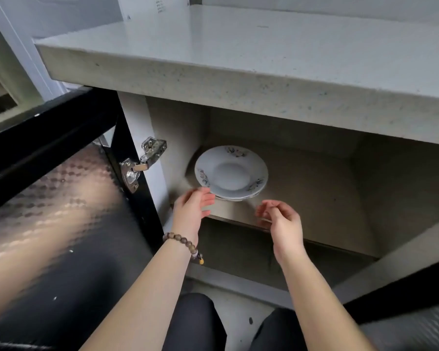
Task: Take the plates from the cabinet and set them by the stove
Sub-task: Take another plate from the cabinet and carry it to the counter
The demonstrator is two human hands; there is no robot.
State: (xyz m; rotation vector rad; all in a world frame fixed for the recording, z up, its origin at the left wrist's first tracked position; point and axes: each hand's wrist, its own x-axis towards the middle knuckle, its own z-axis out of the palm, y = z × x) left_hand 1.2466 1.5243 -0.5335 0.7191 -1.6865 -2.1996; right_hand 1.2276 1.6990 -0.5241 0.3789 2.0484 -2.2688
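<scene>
A small stack of white plates [231, 172] with a flower pattern on the rim sits on the shelf [314, 198] inside the open lower cabinet, towards its left side. My left hand [192, 210], with a bead bracelet on the wrist, reaches in with relaxed fingers; its fingertips are at the stack's near left edge. My right hand [280, 221] hovers just in front of the plates, to the right, fingers loosely bent and holding nothing. No stove is in view.
The black cabinet door [48, 186] stands swung open at the left, on metal hinges [142, 163]. A thick pale stone countertop [238, 59] overhangs the cabinet. Another dark door edge [403, 282] shows at the lower right. My knees are below.
</scene>
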